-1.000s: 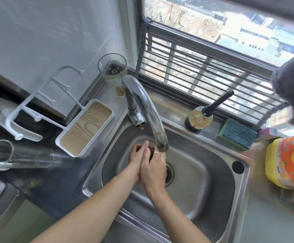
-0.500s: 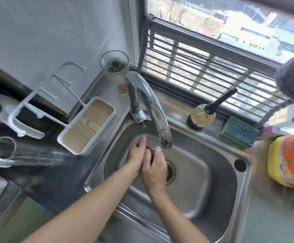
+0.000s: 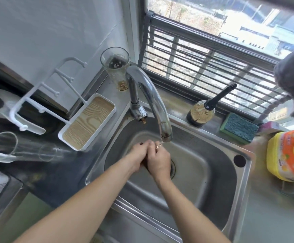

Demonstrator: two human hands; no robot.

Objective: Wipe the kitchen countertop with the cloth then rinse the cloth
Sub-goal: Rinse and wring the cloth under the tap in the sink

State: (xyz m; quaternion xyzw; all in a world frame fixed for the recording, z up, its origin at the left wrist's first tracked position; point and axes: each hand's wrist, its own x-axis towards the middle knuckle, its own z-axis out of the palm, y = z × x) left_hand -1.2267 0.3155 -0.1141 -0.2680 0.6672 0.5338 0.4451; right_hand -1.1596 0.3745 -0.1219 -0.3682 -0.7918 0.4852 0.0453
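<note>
My left hand and my right hand are pressed together over the steel sink, just under the spout of the chrome faucet. A thin stream of water falls on the fingertips. Neither hand holds anything that I can see; the fingers are loosely bent against each other. A grey cloth hangs at the upper right by the window bars, away from both hands.
A tall glass stands behind the faucet. A white rack with a wood-grain tray sits left of the sink. On the ledge are a dark-capped bottle and a green sponge. A yellow-orange detergent pack stands at the right.
My hands have stayed under the spout and rubbed against each other, with the fingers now more bent. The view has shifted slightly.
</note>
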